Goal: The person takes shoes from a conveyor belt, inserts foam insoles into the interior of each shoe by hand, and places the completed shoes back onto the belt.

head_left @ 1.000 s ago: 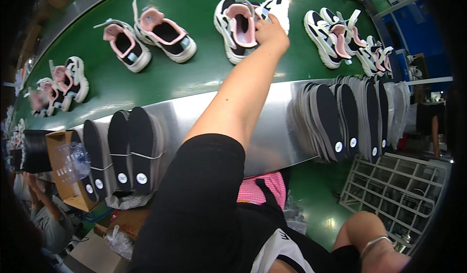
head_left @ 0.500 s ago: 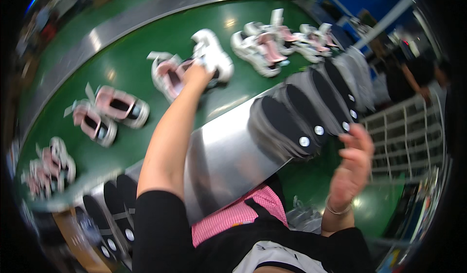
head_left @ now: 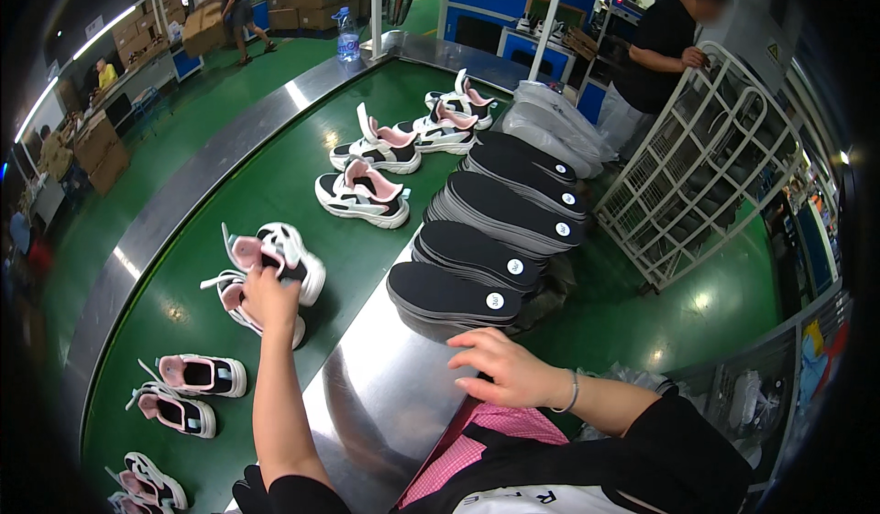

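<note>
My left hand (head_left: 269, 300) reaches onto a pair of white, black and pink sneakers on the green belt. Its fingers curl at the opening of the farther, tilted sneaker (head_left: 301, 262), partly hidden by the shoes. The nearer sneaker (head_left: 231, 301) lies below that hand. Bent and apart, the fingers of my right hand (head_left: 504, 372) hold nothing. They hover over the metal ledge (head_left: 367, 358), just on the near side of a stack of black insoles (head_left: 449, 292) with a round white sticker on top.
More sneaker pairs stand along the belt: one pair's shoe (head_left: 202, 375) nearer, others (head_left: 365, 193) farther off. Several insole stacks (head_left: 504, 207) line the ledge beside plastic-wrapped items (head_left: 555, 125). At right, a person (head_left: 665, 47) holds a white wire cart (head_left: 701, 166). A water bottle (head_left: 346, 36) stands far back.
My view has swung to the right and steadied. My right hand has come from beside the insole stacks to their near end. My left hand stays at the same sneaker pair; the tilted sneaker is lower.
</note>
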Demonstrator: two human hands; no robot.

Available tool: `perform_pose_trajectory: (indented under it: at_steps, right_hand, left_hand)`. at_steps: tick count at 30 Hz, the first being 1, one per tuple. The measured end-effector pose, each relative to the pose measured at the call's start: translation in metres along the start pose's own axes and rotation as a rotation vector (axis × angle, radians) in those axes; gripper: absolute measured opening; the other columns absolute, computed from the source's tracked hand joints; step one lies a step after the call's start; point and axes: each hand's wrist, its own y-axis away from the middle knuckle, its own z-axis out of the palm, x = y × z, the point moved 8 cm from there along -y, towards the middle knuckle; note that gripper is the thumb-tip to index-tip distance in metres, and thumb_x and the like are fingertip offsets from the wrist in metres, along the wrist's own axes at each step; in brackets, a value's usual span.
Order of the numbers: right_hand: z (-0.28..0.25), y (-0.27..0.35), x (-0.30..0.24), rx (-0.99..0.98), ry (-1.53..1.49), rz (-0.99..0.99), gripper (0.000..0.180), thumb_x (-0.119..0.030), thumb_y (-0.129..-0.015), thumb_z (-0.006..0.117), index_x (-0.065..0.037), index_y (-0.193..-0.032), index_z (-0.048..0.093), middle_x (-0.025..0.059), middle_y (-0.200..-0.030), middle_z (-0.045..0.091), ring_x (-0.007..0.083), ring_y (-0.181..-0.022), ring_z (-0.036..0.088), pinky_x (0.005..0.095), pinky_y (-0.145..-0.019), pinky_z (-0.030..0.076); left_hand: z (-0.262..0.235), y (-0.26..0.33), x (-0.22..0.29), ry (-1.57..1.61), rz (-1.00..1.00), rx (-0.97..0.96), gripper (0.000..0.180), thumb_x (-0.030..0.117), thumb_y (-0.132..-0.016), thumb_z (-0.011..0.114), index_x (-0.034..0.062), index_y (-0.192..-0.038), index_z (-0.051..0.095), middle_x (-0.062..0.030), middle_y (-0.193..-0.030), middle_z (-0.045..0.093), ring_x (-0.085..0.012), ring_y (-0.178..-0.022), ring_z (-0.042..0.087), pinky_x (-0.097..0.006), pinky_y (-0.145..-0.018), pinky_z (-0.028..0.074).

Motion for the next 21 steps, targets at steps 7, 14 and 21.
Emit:
perform_pose_trajectory:
  at_steps: [7,14,21]
  right_hand:
    - [0.026,-0.003,-0.008,-0.07,-0.031,-0.087,0.026,-0.023,-0.083,0.053,-0.005,-0.102,0.053,0.0165,-0.114,0.046,0.0308,-0.106,0.043,0.0382,-0.091,0.036]
    - [0.04,0.029,0.009,-0.117,-0.014,-0.028,0.028,-0.021,-0.08,0.054,-0.005,-0.102,0.052,0.0149,-0.109,0.049,0.0314,-0.103,0.045,0.0382,-0.087,0.038]
    - [0.072,0.016,0.016,-0.104,0.086,-0.054,0.068,-0.019,-0.07,0.063,-0.012,-0.13,0.032,0.0261,-0.126,0.031,0.0407,-0.115,0.036,0.0419,-0.092,0.036]
  left_hand:
    - [0.02,0.023,-0.03,-0.085,-0.069,-0.157,0.057,0.027,-0.062,0.069,0.0138,-0.115,0.052,-0.0109,-0.136,0.026,-0.0303,-0.112,0.045,-0.052,-0.089,0.033]
    - [-0.022,0.071,-0.003,-0.001,-0.096,-0.214,0.044,0.03,-0.061,0.065,0.0075,-0.099,0.061,-0.0142,-0.114,0.048,-0.0302,-0.103,0.049,-0.049,-0.089,0.033]
    - [-0.023,0.211,0.069,0.231,0.295,-0.117,0.033,0.025,-0.063,0.068,0.0022,-0.085,0.062,-0.0166,-0.097,0.054,-0.0314,-0.093,0.053,-0.04,-0.078,0.042]
